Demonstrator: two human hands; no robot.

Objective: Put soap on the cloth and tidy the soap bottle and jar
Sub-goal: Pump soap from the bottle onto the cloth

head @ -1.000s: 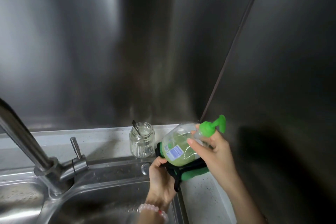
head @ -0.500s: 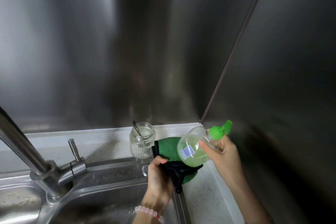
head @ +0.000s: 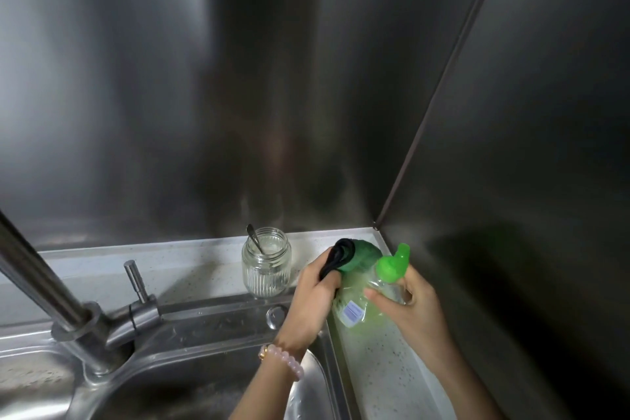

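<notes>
Since half a second ago we have brought the soap bottle (head: 366, 297) lower and closer to the cloth (head: 354, 257), which is now bunched up instead of spread on the counter. Left hand (head: 315, 293) is closed round the cloth, green body and black trim showing above the knuckles, just in front of the back right corner of the counter (head: 381, 368). Right hand (head: 414, 307) is wrapped round the bottle's shoulder, thumb across the front, pump head (head: 392, 264) up and its spout pointing away towards the wall. Bottle and cloth touch or nearly touch; we cannot tell which.

Handling, as we judge it: clear thin plastic, part full of pale green liquid, so moderately light, slightly squashy, likely slick if soapy. Best held at the neck or shoulder. Cloth is soft, limp, easy to pinch anywhere.

Jar (head: 266, 266) stands at the counter's back edge, left of the cloth: ribbed glass, open mouth, metal spoon (head: 255, 242) leaning inside. Fragile, smooth rim; take it round the ribbed belly. Steel sink (head: 211, 320) and tap (head: 44, 283) lie left, both brushed metal.
</notes>
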